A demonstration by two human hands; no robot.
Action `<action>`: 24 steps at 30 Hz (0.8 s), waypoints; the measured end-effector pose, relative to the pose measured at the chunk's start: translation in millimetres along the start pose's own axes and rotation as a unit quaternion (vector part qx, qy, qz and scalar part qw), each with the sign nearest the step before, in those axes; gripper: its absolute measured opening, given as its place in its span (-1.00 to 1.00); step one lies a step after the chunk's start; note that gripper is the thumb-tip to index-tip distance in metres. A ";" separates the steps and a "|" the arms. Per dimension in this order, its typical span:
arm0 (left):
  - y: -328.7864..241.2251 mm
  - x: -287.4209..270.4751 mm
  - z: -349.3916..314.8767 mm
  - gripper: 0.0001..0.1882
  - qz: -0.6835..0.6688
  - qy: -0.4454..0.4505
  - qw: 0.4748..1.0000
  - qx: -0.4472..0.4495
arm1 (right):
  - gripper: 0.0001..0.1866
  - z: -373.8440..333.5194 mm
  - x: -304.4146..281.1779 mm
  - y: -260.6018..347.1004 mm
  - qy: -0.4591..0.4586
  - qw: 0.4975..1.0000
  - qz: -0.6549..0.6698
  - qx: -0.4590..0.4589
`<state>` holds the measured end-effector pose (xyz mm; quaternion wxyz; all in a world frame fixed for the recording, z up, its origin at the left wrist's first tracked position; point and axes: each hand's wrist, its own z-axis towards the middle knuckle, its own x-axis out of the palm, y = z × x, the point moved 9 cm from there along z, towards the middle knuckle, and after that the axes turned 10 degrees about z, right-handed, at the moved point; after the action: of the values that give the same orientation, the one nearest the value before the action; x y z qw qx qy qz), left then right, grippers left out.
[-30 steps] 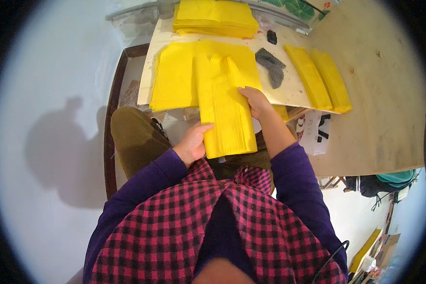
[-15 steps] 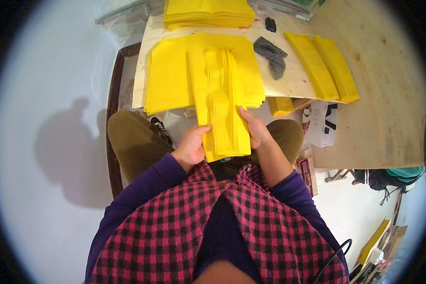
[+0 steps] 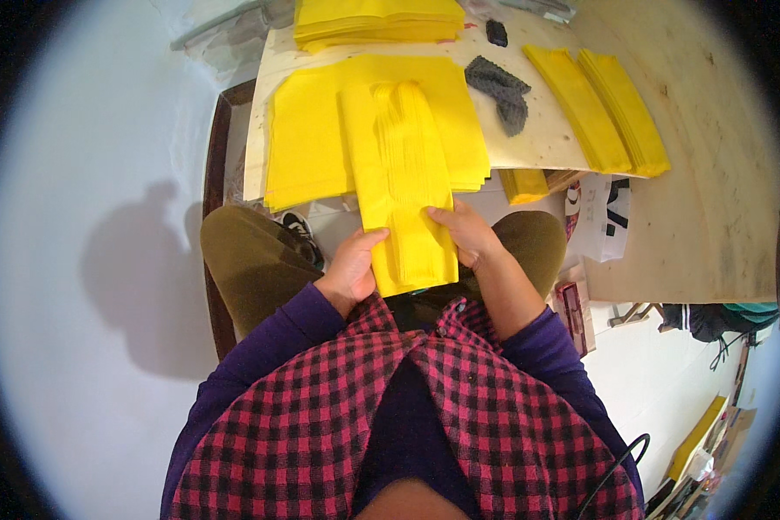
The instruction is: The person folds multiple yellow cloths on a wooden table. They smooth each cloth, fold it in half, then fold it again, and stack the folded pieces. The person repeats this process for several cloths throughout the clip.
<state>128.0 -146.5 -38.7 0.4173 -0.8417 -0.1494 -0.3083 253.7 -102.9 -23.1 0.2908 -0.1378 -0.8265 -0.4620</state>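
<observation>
Between my two hands is a long folded bundle of thin yellow fabric-like sheets [image 3: 405, 178], its many layered edges running lengthwise. The near end reaches toward my lap, and the far end lies over a wide stack of yellow sheets [image 3: 308, 130]. My left hand [image 3: 352, 264] is closed on the bundle's left edge near its bottom, thumb on top. On the opposite edge, my right hand [image 3: 470, 234] grips with its thumb pressing on the upper face. The fingers under the bundle are hidden.
A wooden board table [image 3: 542, 143] carries another yellow stack [image 3: 377, 22] at the back. A dark grey cloth [image 3: 498, 91], a small black object [image 3: 496, 33] and two folded yellow bundles [image 3: 581, 108] [image 3: 624, 113] lie rightward. A white wall stands left; a white bag [image 3: 607, 221] hangs below the table's right side.
My right thumb has moved left, farther onto the bundle's upper face. The central gap between its layered edges has narrowed and the folds lie flatter. My left hand keeps its place.
</observation>
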 end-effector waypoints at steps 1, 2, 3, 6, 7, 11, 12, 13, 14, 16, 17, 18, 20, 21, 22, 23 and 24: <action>1.7 -0.9 -0.7 -0.63 0.012 0.000 1.000 -0.010 | -0.62 0.6 -1.0 -0.6 -0.007 1.000 -0.007 0.001; 1.8 0.0 -1.1 -0.62 0.017 0.008 1.000 -0.013 | -0.62 0.7 -1.8 -0.3 -0.012 1.000 -0.013 0.001; 3.0 -0.1 -1.5 -0.60 0.019 0.012 1.000 -0.019 | -0.63 0.7 -2.9 -0.2 -0.017 1.000 -0.016 0.002; 4.1 0.8 -2.5 -0.60 0.042 0.025 0.999 -0.012 | -0.63 1.6 -3.3 -0.5 -0.020 1.000 -0.011 0.002; 5.3 0.0 -3.1 -0.60 0.047 0.022 0.999 -0.014 | -0.63 1.8 -2.5 -1.2 -0.017 1.000 -0.003 0.004; 8.9 -2.3 -4.1 -0.60 0.053 0.008 0.998 -0.029 | -0.59 -1.4 -4.4 -1.8 -0.021 1.000 0.001 0.016; 7.5 -1.1 -4.1 -0.60 0.050 0.010 0.998 -0.026 | -0.58 -1.6 -4.8 -1.7 -0.028 0.999 0.014 0.018; 6.2 -0.7 -4.3 -0.60 0.046 0.008 0.999 -0.026 | -0.55 -1.7 -4.9 -1.8 -0.034 0.999 0.027 0.019; 4.7 1.1 -5.5 -0.59 0.044 0.011 0.999 -0.022 | -0.54 -2.7 -7.4 -2.8 -0.053 0.997 0.046 0.023; 3.9 2.9 -6.9 -0.59 0.034 0.005 0.999 -0.024 | -0.51 -3.4 -10.8 -4.8 -0.079 0.992 0.088 0.030; 3.3 4.9 -6.9 -0.60 0.008 0.009 1.000 -0.024 | -0.50 -3.2 -14.6 -4.1 -0.100 0.991 0.086 0.025; 4.1 6.2 -7.0 -0.62 -0.021 0.008 0.999 -0.031 | -0.48 -2.8 -16.6 -3.3 -0.110 0.990 0.090 0.020; 2.8 7.7 -7.0 -0.64 -0.022 0.008 0.999 -0.021 | -0.47 -1.3 -19.9 -3.4 -0.121 0.988 0.096 0.013; 1.6 8.5 -7.5 -0.64 0.005 0.008 1.000 -0.004 | -0.47 -1.2 -21.4 -4.1 -0.124 0.987 0.097 0.014; -0.2 8.7 -7.9 -0.64 0.032 0.009 0.999 0.010 | -0.47 -1.5 -24.2 -4.9 -0.135 0.986 0.098 0.012; 0.6 8.0 -8.1 -0.65 0.038 0.006 0.999 0.010 | -0.48 -1.1 -22.9 -6.1 -0.124 0.988 0.095 0.014; 1.5 7.2 -8.1 -0.65 0.044 0.004 0.999 0.008 | -0.49 -1.2 -22.8 -7.1 -0.122 0.988 0.093 0.014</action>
<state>131.1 -153.9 -31.3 0.4378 -0.8429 -0.1131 -0.2916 268.6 -106.7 -41.4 0.2313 -0.2651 -0.8456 -0.4014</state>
